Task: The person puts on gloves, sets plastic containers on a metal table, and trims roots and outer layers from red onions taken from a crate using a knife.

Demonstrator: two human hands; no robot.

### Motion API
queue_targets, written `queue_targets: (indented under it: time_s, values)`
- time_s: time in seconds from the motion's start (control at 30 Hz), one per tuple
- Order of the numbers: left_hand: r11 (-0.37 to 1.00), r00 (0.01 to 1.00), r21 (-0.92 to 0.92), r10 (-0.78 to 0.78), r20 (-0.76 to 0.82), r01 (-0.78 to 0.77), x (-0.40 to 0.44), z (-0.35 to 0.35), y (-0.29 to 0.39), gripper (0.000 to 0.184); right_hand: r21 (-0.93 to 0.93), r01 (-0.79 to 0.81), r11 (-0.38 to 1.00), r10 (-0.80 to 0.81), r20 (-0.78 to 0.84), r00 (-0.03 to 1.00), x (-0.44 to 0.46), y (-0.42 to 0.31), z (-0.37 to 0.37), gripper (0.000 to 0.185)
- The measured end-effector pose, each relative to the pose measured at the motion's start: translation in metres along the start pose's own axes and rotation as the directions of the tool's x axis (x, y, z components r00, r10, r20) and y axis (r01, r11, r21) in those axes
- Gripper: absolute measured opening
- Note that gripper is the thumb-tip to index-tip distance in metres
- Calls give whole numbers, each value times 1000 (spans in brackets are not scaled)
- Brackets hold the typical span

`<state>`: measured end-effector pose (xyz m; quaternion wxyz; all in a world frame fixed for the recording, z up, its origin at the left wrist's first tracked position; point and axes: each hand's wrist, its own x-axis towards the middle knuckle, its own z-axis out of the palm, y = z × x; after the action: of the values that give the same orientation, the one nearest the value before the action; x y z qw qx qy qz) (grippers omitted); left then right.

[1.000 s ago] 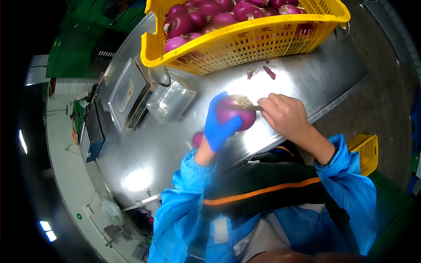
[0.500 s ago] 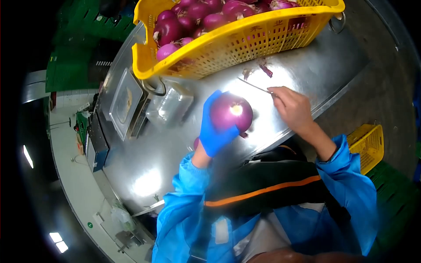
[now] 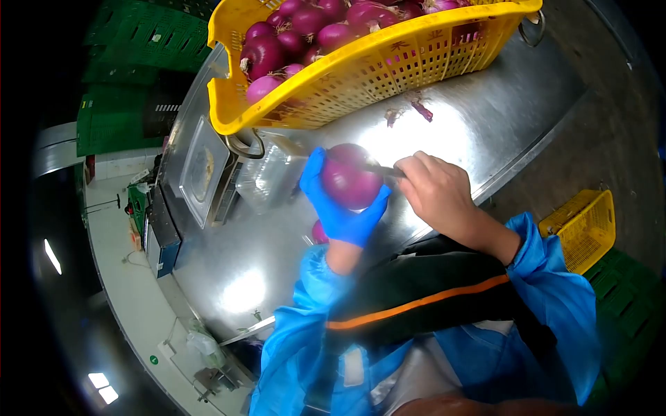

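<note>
My left hand (image 3: 341,220), in a blue glove, cups a large red onion (image 3: 349,182) from below and the left. In my bare right hand (image 3: 442,195) is a knife (image 3: 383,170), its handle mostly hidden by the fingers. The blade is blurred and lies against the upper right side of the onion; whether it has cut in, I cannot tell. Behind my left wrist, part of another red onion (image 3: 319,231) shows on the metal table (image 3: 277,243). Scraps of onion skin (image 3: 421,109) lie beyond my hands, near the crate.
A yellow crate (image 3: 388,66) heaped with red onions stands at the table's far side. Left of my hands are clear plastic boxes (image 3: 267,173) and a scale with a metal pan (image 3: 203,173). A second yellow crate (image 3: 581,225) is on the floor to the right.
The knife has moved left and down from above the table onto the onion. My left hand has turned the onion, so its pale end no longer faces me.
</note>
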<state>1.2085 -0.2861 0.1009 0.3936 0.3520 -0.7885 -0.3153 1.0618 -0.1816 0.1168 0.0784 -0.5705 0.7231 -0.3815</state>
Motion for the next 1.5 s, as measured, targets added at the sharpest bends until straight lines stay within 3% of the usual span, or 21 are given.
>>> queue_targets:
  time_s: [0.23,0.4,0.5,0.53,0.57,0.63,0.67,0.7,0.73,0.8,0.87,0.9,0.93,0.97,1.0,1.1,1.13,1.17,1.23,1.33,1.5]
  values:
    - [999,998,21,-39,-52,40,-2,5,5,100,-102,16,995,-14,19,1000,-8,5,11,24]
    - [989,993,-111,-100,-59,93,-6,5,2,101,-174,-28,984,21,-43,999,-25,32,29,25]
    - [979,992,-176,-112,-49,102,0,3,3,100,-145,-166,976,152,-104,983,-33,53,30,26]
    - [978,993,-180,-113,-41,104,0,1,4,100,-99,-120,988,108,-111,988,-37,54,29,18]
    - [975,994,-196,-108,-1,106,-2,0,2,102,125,-191,973,201,-69,977,-34,48,27,16]
    - [966,993,-242,-75,86,94,1,2,-3,107,524,-322,789,352,45,935,-22,37,27,20]
    - [977,988,-213,14,156,19,4,2,-3,110,678,-320,662,315,136,939,-14,44,32,35]
    - [981,969,-187,97,227,-55,5,2,-3,112,803,-478,355,345,362,866,-13,46,33,37]
    - [978,939,-165,175,295,-130,5,2,-2,115,791,-611,14,355,568,743,-10,49,33,39]
    - [984,948,-179,46,316,12,2,1,2,118,788,-578,-213,287,616,734,-7,47,35,39]
    - [939,934,-300,-55,353,169,7,-4,4,107,845,-533,-41,266,523,810,-7,49,36,38]
    - [848,825,-310,-229,516,429,11,-5,9,101,856,-511,81,265,476,839,-4,46,34,38]
    - [699,653,-271,-359,668,661,16,-6,16,96,825,-496,271,280,425,861,-4,41,29,38]
    - [433,580,-419,-361,731,798,12,-10,19,84,761,-468,450,285,374,882,-3,35,25,39]
    - [113,501,-496,-359,787,861,7,-14,22,75,733,-354,581,196,296,935,-3,34,24,41]
    - [5,545,-583,-360,757,813,-7,-15,-4,77,543,-433,719,176,460,870,-4,35,18,48]
    - [-73,531,-591,-358,768,804,-9,-17,-10,77,528,-223,820,101,250,963,-6,33,21,35]
    - [6,590,-627,-346,730,779,-9,-17,-7,72,428,-28,903,20,24,1000,-7,29,22,24]
    - [161,696,-685,-305,650,710,-10,-17,1,63,229,48,972,-65,69,995,-9,30,0,18]
    - [284,752,-698,-199,628,658,-12,-17,-5,61,109,145,983,-150,44,988,-12,29,-1,16]
    - [181,678,-657,-280,679,732,-12,-22,14,54,43,207,977,-208,44,977,-11,33,5,22]
